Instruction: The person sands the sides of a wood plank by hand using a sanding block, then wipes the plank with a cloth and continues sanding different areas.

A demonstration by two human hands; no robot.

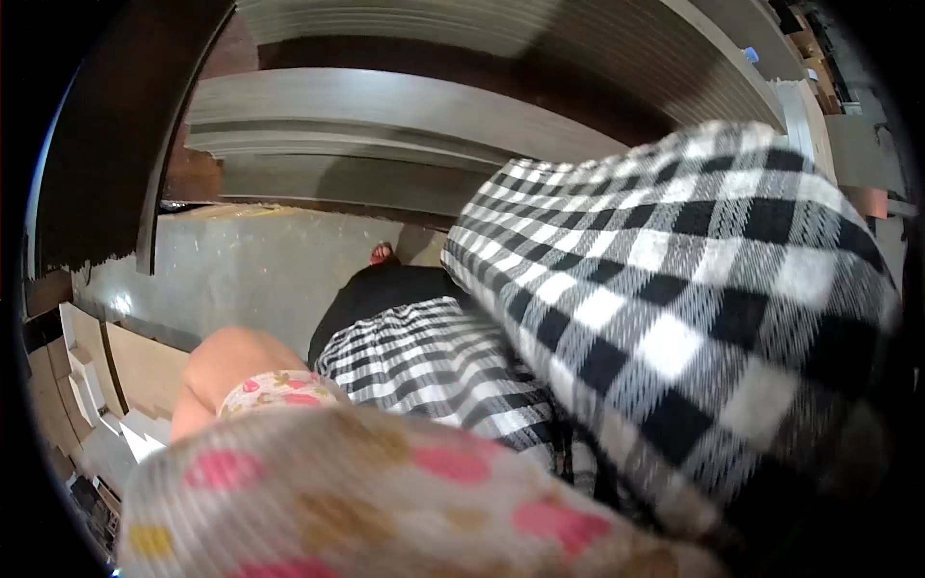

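From the lower edge comes my left arm in a pale floral sleeve (pixel 366 482) with pink and mustard patches. Past its cuff, part of my left hand (pixel 226 371) shows, bent downward; its fingers are hidden, and so is anything they may hold. A black-and-white checked sleeve (pixel 665 318) fills the right side, reaching up in front of long grey-brown boards (pixel 385 101). My right hand cannot be seen. The checked shirt front (pixel 434 356) and dark trousers (pixel 376 294) lie between the two sleeves.
Stacked boards with grooved edges span the top. A dark brown panel (pixel 106 144) stands at the left. Grey concrete floor (pixel 260 270) stretches below the stack, with a foot (pixel 383 252) on it. Cardboard pieces (pixel 145 366) lie at lower left; boxes (pixel 814 58) stand far right.
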